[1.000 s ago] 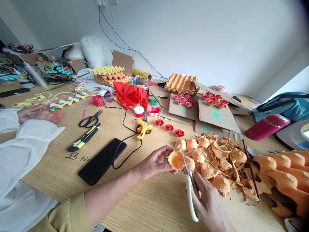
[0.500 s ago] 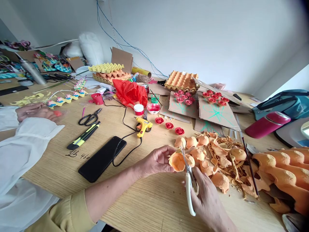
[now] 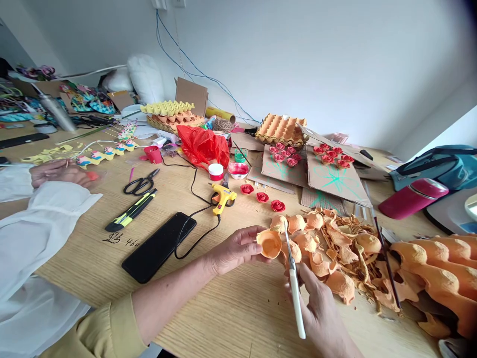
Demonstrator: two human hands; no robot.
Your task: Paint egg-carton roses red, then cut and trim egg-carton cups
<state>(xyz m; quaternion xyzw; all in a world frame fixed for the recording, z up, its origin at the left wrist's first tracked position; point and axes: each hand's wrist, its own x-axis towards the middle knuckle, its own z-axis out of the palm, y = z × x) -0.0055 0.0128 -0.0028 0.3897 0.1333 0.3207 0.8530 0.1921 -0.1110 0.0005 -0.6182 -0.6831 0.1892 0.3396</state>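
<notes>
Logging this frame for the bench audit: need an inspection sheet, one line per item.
Surface: wooden table, crowded.
Job's things: orange cup in left hand; scissors in right hand, blades beside the cup.
Clutter: cut scraps, egg trays, red roses, phone, knife, black scissors.
Grippers: both hands closed on their items.
Cables: glue gun cord across table; blue wires on wall.
Surroundings: another person's sleeve at left.
</notes>
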